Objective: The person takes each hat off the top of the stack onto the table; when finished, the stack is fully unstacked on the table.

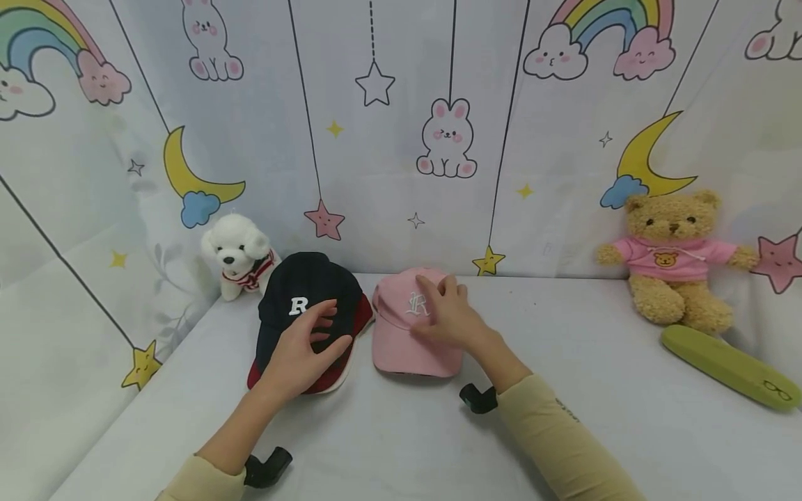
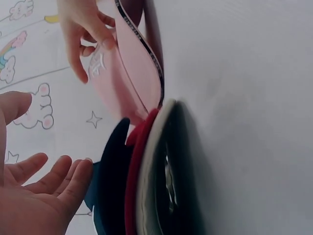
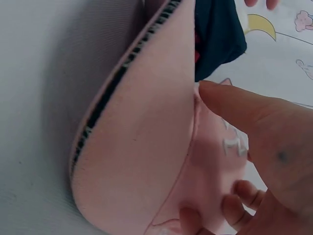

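Observation:
A navy cap (image 1: 291, 278) with a white R and a red, cream-edged brim (image 1: 332, 376) sits on the white table. My left hand (image 1: 303, 351) is over its front, thumb and fingers spread apart. In the left wrist view those fingers are right by the navy crown, holding nothing. Beside it on the right is a pink cap (image 1: 401, 355) with a white R, its brim facing me. My right hand (image 1: 452, 316) hovers at its crown, fingers loosely bent and apart. In the right wrist view the thumb (image 3: 230, 100) comes right up to the seam between crown and brim.
A white plush dog (image 1: 234, 243) sits behind the navy cap. At the right are a teddy bear (image 1: 673, 254) in a pink hoodie and a green glasses case (image 1: 727, 369). A patterned cloth (image 1: 388, 167) hangs along the back. Black wrist pieces (image 1: 269, 467) stick out from both arms.

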Demonstrator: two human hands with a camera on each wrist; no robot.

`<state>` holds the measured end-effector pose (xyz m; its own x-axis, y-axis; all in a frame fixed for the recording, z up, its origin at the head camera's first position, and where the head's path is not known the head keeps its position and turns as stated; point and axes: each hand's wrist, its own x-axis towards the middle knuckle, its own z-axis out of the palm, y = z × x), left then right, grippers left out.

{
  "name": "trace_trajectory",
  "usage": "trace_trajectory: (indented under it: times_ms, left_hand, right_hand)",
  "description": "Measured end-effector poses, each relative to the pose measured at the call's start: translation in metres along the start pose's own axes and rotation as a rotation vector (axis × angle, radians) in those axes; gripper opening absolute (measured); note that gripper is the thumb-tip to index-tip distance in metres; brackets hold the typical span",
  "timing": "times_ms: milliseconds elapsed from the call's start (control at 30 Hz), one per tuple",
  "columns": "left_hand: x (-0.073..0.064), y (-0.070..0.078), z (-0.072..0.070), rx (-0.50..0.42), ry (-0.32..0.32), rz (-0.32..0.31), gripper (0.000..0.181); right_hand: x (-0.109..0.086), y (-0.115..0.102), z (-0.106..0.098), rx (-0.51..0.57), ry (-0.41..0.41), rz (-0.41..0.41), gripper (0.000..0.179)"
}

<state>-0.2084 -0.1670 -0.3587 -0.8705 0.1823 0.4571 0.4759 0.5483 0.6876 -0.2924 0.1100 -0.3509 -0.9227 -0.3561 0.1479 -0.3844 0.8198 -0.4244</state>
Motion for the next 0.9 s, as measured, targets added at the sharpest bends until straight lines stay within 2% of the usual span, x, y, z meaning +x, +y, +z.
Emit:
trace_trajectory:
  times_ms: [300,600,767,900]
  left_hand:
    - [-0.011,-0.010,-0.018,0.026,0.076,0.010,0.060]
    - [-0.018,-0.019,-0.033,0.058,0.164,0.023,0.060]
    - [-0.022,-0.028,-0.040,0.089,0.222,0.007,0.061]
    - [-0.024,-0.035,-0.044,0.112,0.243,-0.028,0.062]
  right_hand:
    - [0.005,0.002,0.010,-0.010,0.073,-0.020,0.087]
    - [0.009,0.004,0.015,-0.007,0.112,-0.026,0.084]
    - [0.014,0.007,0.018,-0.009,0.121,-0.024,0.083]
    - [0.018,0.009,0.019,-0.004,0.124,-0.016,0.083]
